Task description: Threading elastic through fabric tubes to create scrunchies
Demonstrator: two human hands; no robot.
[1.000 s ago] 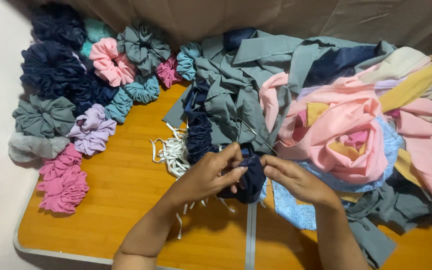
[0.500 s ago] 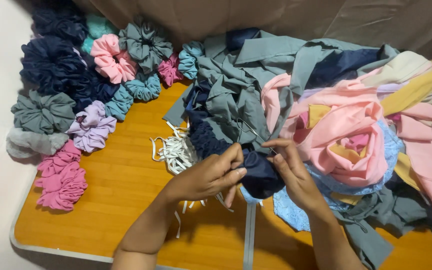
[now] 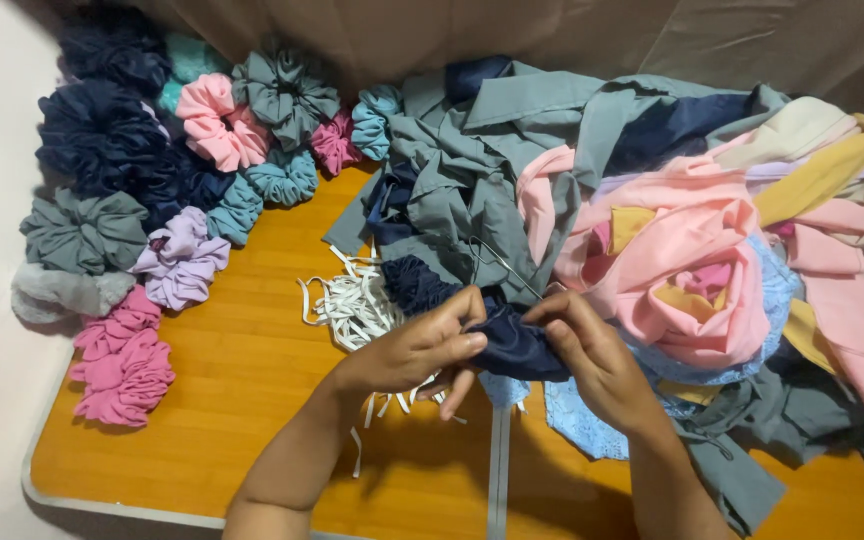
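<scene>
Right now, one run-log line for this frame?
left hand: pinches navy fabric tube | right hand: pinches same | white elastic strips: beside, on table

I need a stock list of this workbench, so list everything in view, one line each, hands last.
Navy fabric tube: one, dark blue, gathered, held between both hands.
White elastic strips: a loose bundle, white, on the table left of the hands.
Finished scrunchies: over a dozen; navy, grey, pink, teal, lilac, magenta; clustered at the table's left and back.
Fabric pile: one heap; grey, pink, yellow, navy, light blue; covering the right half.
Table: one, orange wood top with a pale rim.
Backdrop cloth: one, brown, behind the table.
Left hand: pinching the navy tube.
Right hand: gripping the tube's other end.
</scene>
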